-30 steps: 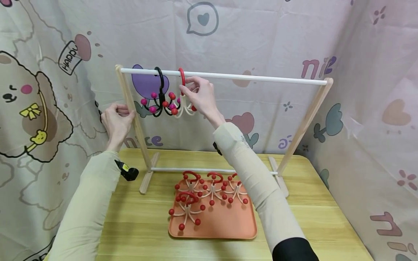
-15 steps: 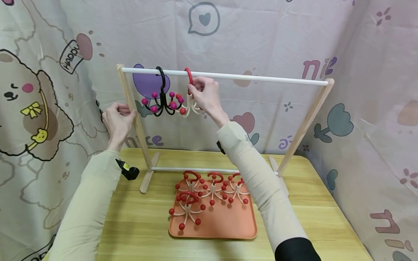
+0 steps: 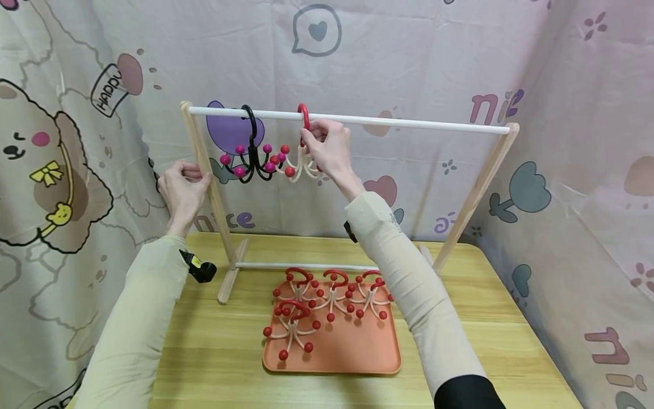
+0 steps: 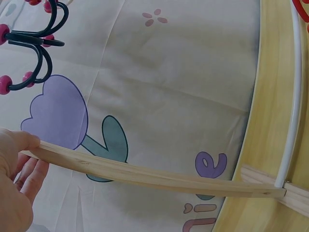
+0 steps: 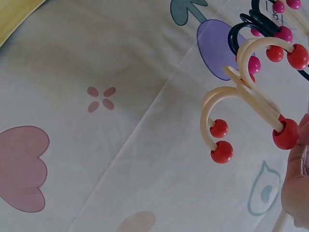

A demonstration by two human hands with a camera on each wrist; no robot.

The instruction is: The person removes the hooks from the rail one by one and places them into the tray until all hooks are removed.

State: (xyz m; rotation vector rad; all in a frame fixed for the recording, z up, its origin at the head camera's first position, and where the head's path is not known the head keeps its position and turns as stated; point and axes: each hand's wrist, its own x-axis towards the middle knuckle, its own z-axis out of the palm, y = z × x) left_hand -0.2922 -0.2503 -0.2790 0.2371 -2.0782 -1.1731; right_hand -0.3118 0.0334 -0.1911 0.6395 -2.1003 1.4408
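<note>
My right hand (image 3: 329, 149) pinches the stem of a claw-shaped hanger (image 3: 304, 166) with a red hook, cream arms and red ball tips. Its hook loops over the white top rod (image 3: 409, 123) of a wooden rack. In the right wrist view the cream arms (image 5: 256, 99) curl out beside the hand. To its left on the rod hangs a black hanger (image 3: 252, 153) with magenta balls, overlapping its arms in the head view. My left hand (image 3: 181, 190) holds the rack's left post (image 3: 217, 201), thumb above and fingers beneath in the left wrist view.
An orange tray (image 3: 352, 346) lies on the wood-patterned table (image 3: 199, 341) before the rack, bearing several red-and-cream hangers (image 3: 291, 335). A lower white rod (image 3: 265, 265) joins the rack's feet. Printed curtains (image 3: 409, 57) stand behind and at both sides.
My right hand has slid the red-hooked hanger rightward along the rod, away from the black one. The left hand stays on the post.
</note>
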